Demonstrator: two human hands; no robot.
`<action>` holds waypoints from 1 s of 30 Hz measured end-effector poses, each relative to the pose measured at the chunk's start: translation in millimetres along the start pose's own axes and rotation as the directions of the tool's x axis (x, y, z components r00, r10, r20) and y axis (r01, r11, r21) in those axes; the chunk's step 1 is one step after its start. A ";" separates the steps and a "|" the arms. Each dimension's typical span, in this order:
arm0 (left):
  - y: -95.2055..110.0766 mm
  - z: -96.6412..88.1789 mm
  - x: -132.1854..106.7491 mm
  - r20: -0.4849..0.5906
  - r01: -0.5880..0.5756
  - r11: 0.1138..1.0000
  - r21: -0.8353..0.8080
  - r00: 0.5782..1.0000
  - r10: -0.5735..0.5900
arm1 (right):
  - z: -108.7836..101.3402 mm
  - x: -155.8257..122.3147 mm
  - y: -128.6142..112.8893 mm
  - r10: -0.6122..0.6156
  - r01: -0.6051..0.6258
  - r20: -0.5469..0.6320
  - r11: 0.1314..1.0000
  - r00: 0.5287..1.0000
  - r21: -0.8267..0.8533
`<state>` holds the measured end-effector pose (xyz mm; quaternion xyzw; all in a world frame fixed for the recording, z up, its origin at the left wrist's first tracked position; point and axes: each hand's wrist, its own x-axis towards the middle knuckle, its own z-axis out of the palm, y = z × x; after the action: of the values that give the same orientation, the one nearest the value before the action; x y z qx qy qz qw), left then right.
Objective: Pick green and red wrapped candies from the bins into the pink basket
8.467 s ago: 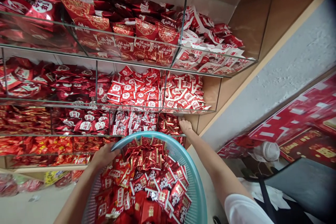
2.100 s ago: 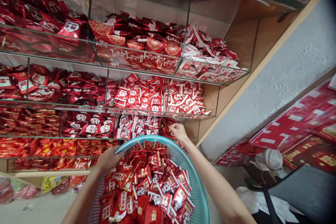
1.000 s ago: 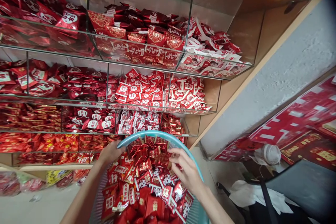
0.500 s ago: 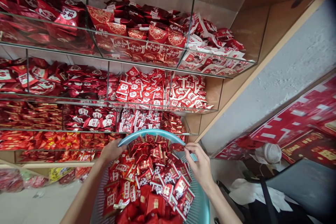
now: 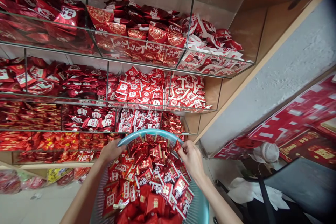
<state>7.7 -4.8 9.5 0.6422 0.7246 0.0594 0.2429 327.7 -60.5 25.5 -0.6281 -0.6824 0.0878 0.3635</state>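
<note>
A teal plastic basket [image 5: 203, 199] is in front of me, heaped with red wrapped candies [image 5: 154, 171]. My left hand [image 5: 111, 152] grips the basket's rim at the upper left, its fingertips partly hidden. Over the right side of the rim, my right hand [image 5: 191, 157] is closed, with a small red candy packet [image 5: 177, 146] pinched between thumb and fingers. Some wrappers in the heap have white ends, while others are plain red or edged in gold.
A shelf unit with glass-fronted bins [image 5: 147, 50] of red packets rises beyond the basket. Bagged goods [image 5: 59, 175] lie below it. At right are a grey wall [image 5: 283, 66], a small white fan [image 5: 270, 152], red printed packaging [image 5: 288, 122] and a dark grey panel [image 5: 304, 182].
My right hand has shifted slightly left and inward over the basket, and the packet in its fingers has turned more upright. My left hand stays on the rim.
</note>
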 end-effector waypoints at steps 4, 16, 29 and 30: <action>-0.8 0.9 -0.4 -0.007 0.003 1.000 -0.010 1.000 -0.003 | -1.1 6.6 -11.7 -0.007 0.008 -0.025 0.999 1.000 0.044; -0.4 0.5 -1.9 0.009 0.011 1.000 -0.011 1.000 -0.011 | 29.3 5.6 -87.8 -0.242 0.360 0.318 0.847 0.917 -0.392; -6.6 5.5 3.7 -0.003 0.000 0.999 -0.034 1.000 -0.001 | 74.6 -3.2 -92.0 -0.448 0.613 0.457 0.719 0.768 -0.326; -6.7 5.5 3.7 -0.009 -0.001 0.999 -0.035 1.000 0.001 | 71.1 -2.5 -92.6 -0.470 0.616 0.435 0.728 0.768 -0.300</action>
<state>3.8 -3.7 1.0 0.6379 0.7242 0.0749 0.2509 211.0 -56.9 26.6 -0.4363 -0.8905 -0.0716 0.1075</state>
